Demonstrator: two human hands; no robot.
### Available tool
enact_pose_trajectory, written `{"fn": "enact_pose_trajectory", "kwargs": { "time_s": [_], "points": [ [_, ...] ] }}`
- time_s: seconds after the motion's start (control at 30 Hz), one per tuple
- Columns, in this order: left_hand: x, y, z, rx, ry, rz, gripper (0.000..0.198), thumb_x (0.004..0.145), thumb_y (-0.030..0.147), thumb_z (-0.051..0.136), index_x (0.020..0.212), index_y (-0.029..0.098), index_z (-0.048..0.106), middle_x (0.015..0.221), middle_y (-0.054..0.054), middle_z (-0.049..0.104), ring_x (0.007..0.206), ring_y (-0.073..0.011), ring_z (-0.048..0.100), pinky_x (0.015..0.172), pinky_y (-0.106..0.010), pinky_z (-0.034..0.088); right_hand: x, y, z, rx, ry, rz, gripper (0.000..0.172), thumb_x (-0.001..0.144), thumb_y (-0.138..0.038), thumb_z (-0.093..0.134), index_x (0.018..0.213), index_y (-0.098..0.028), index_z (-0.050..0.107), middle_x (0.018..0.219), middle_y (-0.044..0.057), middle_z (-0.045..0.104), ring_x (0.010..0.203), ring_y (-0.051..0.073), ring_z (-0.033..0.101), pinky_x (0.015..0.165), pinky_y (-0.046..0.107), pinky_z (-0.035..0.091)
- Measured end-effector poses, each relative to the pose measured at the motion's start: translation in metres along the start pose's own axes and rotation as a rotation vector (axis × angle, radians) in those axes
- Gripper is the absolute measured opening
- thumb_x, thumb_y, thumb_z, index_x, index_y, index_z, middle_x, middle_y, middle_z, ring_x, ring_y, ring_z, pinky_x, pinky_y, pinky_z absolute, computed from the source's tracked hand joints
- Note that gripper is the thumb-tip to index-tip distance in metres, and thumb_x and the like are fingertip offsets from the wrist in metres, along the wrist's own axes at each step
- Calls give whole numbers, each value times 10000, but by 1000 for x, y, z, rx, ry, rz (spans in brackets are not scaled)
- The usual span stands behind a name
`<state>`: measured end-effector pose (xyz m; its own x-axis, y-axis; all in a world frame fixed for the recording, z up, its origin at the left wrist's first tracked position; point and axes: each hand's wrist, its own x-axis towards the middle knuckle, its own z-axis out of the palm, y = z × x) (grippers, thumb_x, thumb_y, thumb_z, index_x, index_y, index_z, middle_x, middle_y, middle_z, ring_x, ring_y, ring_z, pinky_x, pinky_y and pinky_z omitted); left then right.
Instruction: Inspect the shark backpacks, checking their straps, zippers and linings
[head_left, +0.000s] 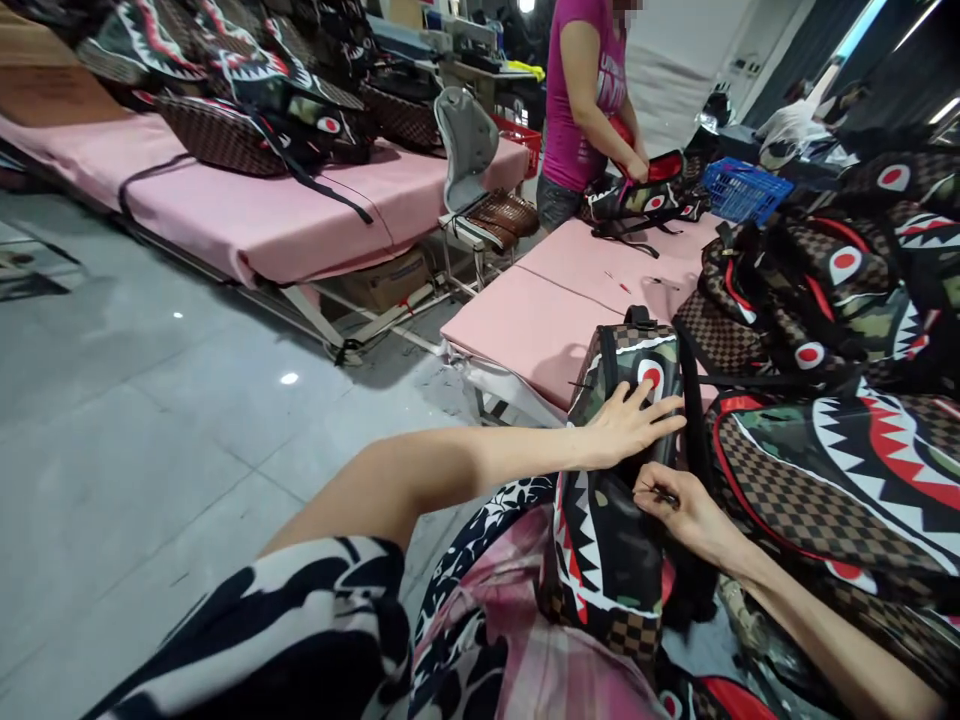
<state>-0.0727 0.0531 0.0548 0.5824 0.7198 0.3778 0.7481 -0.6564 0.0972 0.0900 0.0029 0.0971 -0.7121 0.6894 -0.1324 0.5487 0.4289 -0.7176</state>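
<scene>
At the edge of a pink cloth-covered table, a boxy camouflage-and-checkered backpack with shark-tooth print is best held steady beneath the spread-fingered left hand, while a slim dark item is pinched in the right hand just beside it.

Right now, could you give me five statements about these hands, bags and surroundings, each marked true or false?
1. The left hand rests spread on an upright backpack. True.
2. The right hand lies flat and open. False: the right hand is curled, apparently pinching a thin dark item.
3. A co-worker in a bright purple-pink top handles another bag. True.
4. The table coverings are green. False: the coverings are pink.
5. The backpack shows no teeth. False: white teeth run along it.
</scene>
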Motion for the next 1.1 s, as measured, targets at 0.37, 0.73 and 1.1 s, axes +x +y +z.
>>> {"fn": "enact_pose_trajectory", "kwargs": {
  "time_s": [0.37, 0.73, 1.1],
  "points": [
    [-91, 29, -57, -1054, -134, -900, 427, 851, 519, 382, 708, 151, 544, 573, -22, 579, 556, -148, 584, 579, -280, 471, -41, 12, 15, -222, 170, -236, 346, 740, -11, 403, 1015, -190, 514, 920, 55, 569, 783, 141, 588, 614, 215, 442],
    [-77, 74, -40, -1862, -370, -1487, 108, 589, 119, 626, 686, 109, 579, 635, -46, 649, 631, -177, 640, 672, -328, 521, -56, -11, 50, -752, 339, -525, 217, 850, -55, 374, 829, -144, 571, 727, 21, 602, 536, 118, 503, 487, 260, 325],
    [-86, 104, -26, -2078, 103, -1519, 206, 521, -49, 572, 661, 101, 587, 607, -20, 626, 604, -121, 597, 708, -279, 498, -76, 0, 50, -842, 349, -504, 261, 893, -90, 354, 935, -127, 609, 918, 60, 660, 603, 107, 505, 530, 258, 338]
  ]
}}
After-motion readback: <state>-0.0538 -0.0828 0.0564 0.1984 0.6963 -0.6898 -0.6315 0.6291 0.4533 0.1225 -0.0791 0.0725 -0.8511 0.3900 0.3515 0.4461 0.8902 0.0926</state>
